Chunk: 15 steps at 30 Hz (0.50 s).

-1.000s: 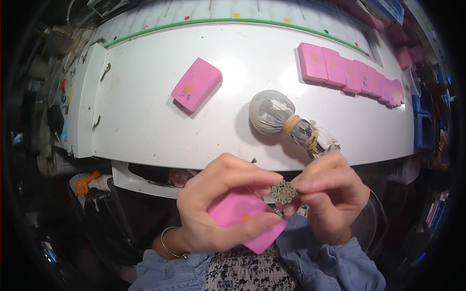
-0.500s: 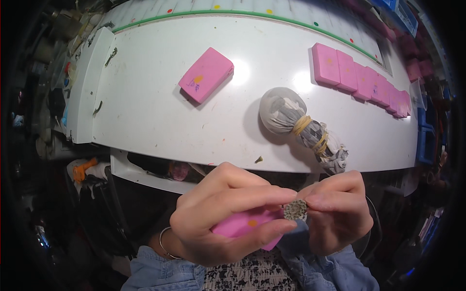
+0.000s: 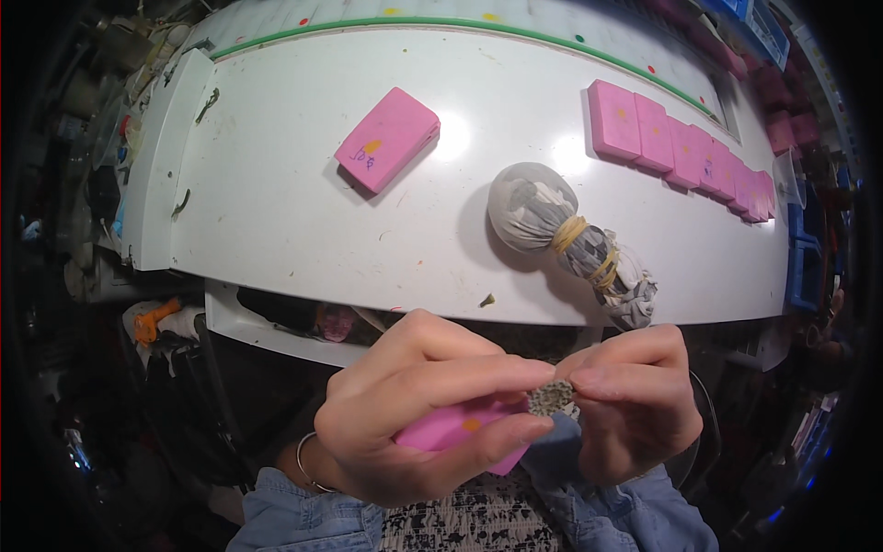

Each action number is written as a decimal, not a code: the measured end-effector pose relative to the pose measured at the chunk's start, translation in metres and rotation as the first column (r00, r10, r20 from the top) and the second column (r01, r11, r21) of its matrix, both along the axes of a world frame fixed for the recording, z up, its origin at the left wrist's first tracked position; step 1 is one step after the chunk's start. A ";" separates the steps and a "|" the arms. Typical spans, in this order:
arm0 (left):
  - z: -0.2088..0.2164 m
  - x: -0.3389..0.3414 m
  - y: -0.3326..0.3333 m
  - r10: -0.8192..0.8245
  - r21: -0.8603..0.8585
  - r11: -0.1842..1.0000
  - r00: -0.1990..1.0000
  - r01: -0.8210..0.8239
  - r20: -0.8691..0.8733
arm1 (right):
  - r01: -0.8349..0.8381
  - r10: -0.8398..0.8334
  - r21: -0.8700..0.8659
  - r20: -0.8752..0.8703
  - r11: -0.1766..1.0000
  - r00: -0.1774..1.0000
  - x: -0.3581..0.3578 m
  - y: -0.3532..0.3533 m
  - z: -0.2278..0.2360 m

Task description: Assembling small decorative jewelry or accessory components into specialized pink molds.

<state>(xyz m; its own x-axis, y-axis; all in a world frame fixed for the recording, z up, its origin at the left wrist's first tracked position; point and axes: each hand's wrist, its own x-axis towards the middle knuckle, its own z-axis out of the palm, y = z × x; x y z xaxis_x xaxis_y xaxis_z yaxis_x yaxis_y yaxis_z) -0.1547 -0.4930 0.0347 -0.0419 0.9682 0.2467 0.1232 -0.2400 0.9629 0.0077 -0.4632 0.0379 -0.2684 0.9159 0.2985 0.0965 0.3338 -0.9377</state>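
At the near edge of the table, my left hand (image 3: 418, 396) is closed round a pink block (image 3: 451, 425) with a yellow dot on it. The tips of its thumb and forefinger also grip a small round grey-green piece (image 3: 550, 397) with a ruffled, rosette-like face. I cannot tell if it is a dried flower head. My right hand (image 3: 636, 396) is closed, its thumb and forefinger pinching the right edge of that piece. Its other fingers are curled in, and what lies under them is hidden.
On the white table (image 3: 303, 230) lies a pink block (image 3: 389, 138) with an orange mark. A cloth-wrapped round bundle (image 3: 533, 207) bound with yellow bands sits nearer. A row of pink blocks (image 3: 653, 133) stands at right. A green scrap (image 3: 487, 300) lies near the front edge.
The round piece has tilted slightly between my fingers and shifted a little left. Both hands keep their hold. The whole view has moved slightly.
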 end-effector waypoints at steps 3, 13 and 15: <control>-0.001 0.000 0.001 -0.006 0.012 1.000 1.000 0.006 0.000 | 0.004 -0.004 -0.001 -0.003 1.000 1.000 0.000 0.000 0.000; -0.003 0.001 0.002 -0.003 0.038 0.999 0.998 0.001 0.062 | -0.009 0.009 -0.004 0.008 1.000 1.000 0.001 0.000 -0.002; -0.004 0.000 0.002 -0.003 0.041 0.999 0.998 0.001 0.060 | -0.010 0.010 -0.003 0.006 1.000 1.000 0.000 0.000 -0.002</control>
